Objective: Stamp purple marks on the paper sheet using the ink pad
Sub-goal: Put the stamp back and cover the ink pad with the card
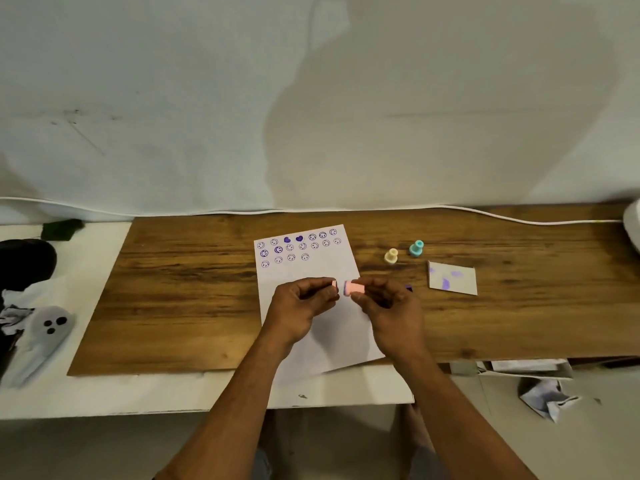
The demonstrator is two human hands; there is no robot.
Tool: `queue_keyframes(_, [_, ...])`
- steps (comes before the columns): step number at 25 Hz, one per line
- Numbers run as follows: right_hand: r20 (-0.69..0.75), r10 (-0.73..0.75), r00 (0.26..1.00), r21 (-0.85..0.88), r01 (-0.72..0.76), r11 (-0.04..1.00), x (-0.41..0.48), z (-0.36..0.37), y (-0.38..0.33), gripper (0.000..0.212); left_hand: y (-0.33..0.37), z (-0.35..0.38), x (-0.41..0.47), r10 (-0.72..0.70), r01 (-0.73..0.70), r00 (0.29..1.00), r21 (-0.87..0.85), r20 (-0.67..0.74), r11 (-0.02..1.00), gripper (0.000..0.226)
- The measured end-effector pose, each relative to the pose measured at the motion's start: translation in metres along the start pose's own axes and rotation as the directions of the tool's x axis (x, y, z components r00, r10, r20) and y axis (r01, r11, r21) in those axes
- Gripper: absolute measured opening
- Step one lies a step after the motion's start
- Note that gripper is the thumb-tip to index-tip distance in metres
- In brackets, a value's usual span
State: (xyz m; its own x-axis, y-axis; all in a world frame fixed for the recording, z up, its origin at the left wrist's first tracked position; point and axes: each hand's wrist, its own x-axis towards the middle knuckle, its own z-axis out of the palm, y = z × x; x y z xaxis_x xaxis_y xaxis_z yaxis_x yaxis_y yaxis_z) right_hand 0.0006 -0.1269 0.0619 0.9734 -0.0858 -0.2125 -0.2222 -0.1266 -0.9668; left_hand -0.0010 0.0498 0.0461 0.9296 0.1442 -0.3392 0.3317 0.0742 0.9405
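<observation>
My right hand [391, 306] pinches a small pink stamp [354, 288] by its barrel; my left hand [301, 303] pinches what looks like its pink cap [334, 284], just apart, both over the paper sheet [311, 271]. The stamp seems light, hard and smooth, so I grip its sides, clear of the inky face.

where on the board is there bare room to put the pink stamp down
Bare wood lies left of the paper sheet, and right of the stained card. It is crowded between the sheet and card: the yellow stamp and teal stamp stand there.
</observation>
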Motion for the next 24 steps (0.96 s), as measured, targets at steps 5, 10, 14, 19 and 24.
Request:
queue_keyframes(5, [0.044,-0.057,0.997,-0.062,0.06,0.996,0.0,0.006,0.004,0.029,0.003,0.002,0.0,0.008,-0.007,1.0,-0.029,0.022,1.0,0.029])
queue_keyframes(10, [0.041,-0.049,0.998,-0.086,0.052,0.995,0.009,0.004,0.006,0.027,0.004,-0.001,0.0,0.022,-0.019,0.997,-0.043,0.076,0.999,0.03])
queue_keyframes(14, [0.063,-0.045,0.997,-0.049,0.048,0.998,0.011,0.003,0.006,0.027,0.004,0.001,0.002,0.026,-0.021,0.998,-0.085,0.062,0.996,0.028])
queue_keyframes(19, [0.071,-0.029,0.997,-0.029,0.031,0.999,0.012,0.001,0.007,0.026,0.002,0.003,0.002,0.012,-0.004,0.998,-0.127,0.062,0.992,0.026])
queue_keyframes(24, [0.081,0.08,0.994,0.034,-0.083,0.996,0.015,-0.001,0.006,0.022,0.003,0.007,0.003,0.003,0.001,0.999,-0.097,0.044,0.995,0.03])
